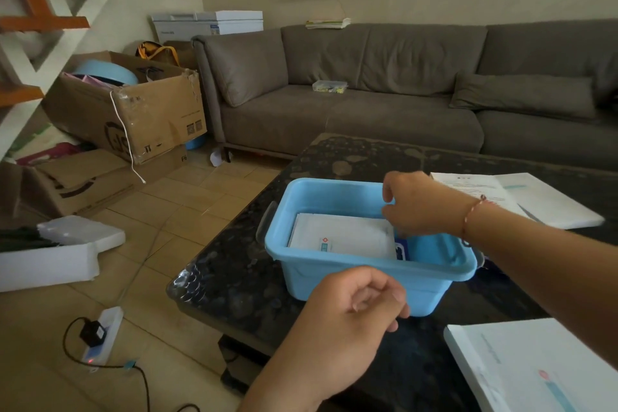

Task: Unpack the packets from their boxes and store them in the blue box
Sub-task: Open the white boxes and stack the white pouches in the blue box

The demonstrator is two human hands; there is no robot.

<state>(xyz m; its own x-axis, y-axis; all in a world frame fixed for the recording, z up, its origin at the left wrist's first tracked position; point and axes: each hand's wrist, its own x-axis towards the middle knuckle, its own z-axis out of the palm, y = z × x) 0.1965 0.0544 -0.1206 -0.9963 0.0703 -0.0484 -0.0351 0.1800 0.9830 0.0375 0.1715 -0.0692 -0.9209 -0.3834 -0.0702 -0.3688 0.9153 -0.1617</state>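
1. Cardboard box (pixel 133 110) on the floor at far left, beside the grey sofa (pixel 351 104).
2. Blue box (pixel 364 273) on the dark table (pixel 240 264), white packets (pixel 341 236) lying flat inside.
3. Left hand (pixel 354 314) just before the box's near wall, fingers loosely curled, holding nothing.
4. Right hand (pixel 421 204) reaching into the box at the packets' right edge; grip hidden, cannot tell.
5. White boxes (pixel 535 371) on the table at right.

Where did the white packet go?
In the head view, the flat white packet lies inside the blue plastic box on the dark table, just left of the right hand.
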